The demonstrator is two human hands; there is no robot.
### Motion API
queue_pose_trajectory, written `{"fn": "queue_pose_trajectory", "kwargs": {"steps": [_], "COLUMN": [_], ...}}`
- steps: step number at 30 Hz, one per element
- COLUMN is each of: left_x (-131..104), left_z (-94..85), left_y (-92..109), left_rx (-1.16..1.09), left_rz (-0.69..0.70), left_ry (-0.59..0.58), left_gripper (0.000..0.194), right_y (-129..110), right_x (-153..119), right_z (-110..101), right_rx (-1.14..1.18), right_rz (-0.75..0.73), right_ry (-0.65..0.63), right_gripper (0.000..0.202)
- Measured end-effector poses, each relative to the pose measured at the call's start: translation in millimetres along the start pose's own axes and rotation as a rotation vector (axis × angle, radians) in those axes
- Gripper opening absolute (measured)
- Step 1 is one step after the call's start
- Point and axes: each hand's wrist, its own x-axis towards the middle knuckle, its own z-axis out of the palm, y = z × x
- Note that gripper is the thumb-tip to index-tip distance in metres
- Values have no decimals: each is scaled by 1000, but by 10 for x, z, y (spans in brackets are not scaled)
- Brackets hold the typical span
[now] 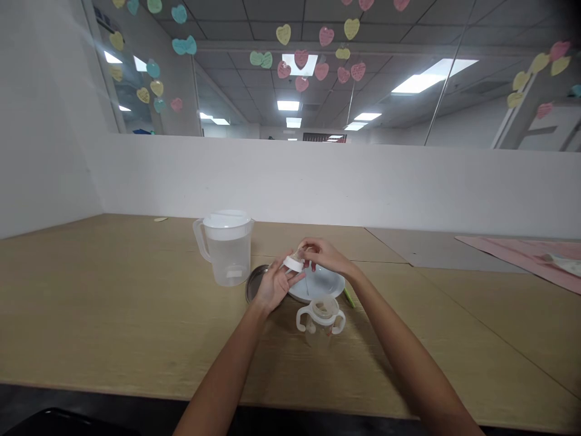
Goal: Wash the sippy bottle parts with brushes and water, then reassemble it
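Observation:
A baby bottle nipple in a white collar ring (294, 264) is between my two hands, above the table. My left hand (275, 284) holds the collar, its fingers partly stretched beneath it. From above, my right hand (324, 254) pinches the clear nipple. Below them, a clear baby bottle (319, 324) with two white handles stands upright with its top uncapped. Just behind the bottle is a white bowl (333, 283), partly hidden by my right hand. A round metal dish or lid (254, 286) lies to the left, partly covered by my left hand.
A translucent lidded pitcher (231, 257) stands left of my hands. A green stick-like thing (349, 297) lies by the bowl. Pink cloth (508, 254) lies at the far right of the wooden table (136, 315). A white wall with windows rises behind.

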Motion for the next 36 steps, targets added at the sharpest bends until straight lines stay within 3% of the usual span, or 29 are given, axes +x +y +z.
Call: {"fn": "queue_pose_trajectory", "kwargs": {"steps": [4,8,18,27,29,32,36], "left_x": [8,24,10,-29,-42,-110,-280], "left_z": [3,7,17,88,111,148,177], "left_y": [-54,-73,-49,-73,-90,-118,-168], "left_rx": [130,192,227,329,428,780,1236], "left_rz": [64,138,91,72,114,318,574], "left_ry": [47,125,57,36,79,147,42], "left_gripper": [28,28,35,39,44,45,35], "right_y": [2,48,92,-49,-93,-188,-381], "right_x": [-6,28,42,-42,-81,-167,-329], "right_z": [43,90,22,-103,-177,-307,-467], "right_rx": [-279,-398,-126,-253,-301,-363,-368], "right_rz": [-56,-133,-11,24,26,48,93], "right_ry": [83,137,61,16,20,-36,-177], "right_gripper": [18,21,36,32,31,28,31]}}
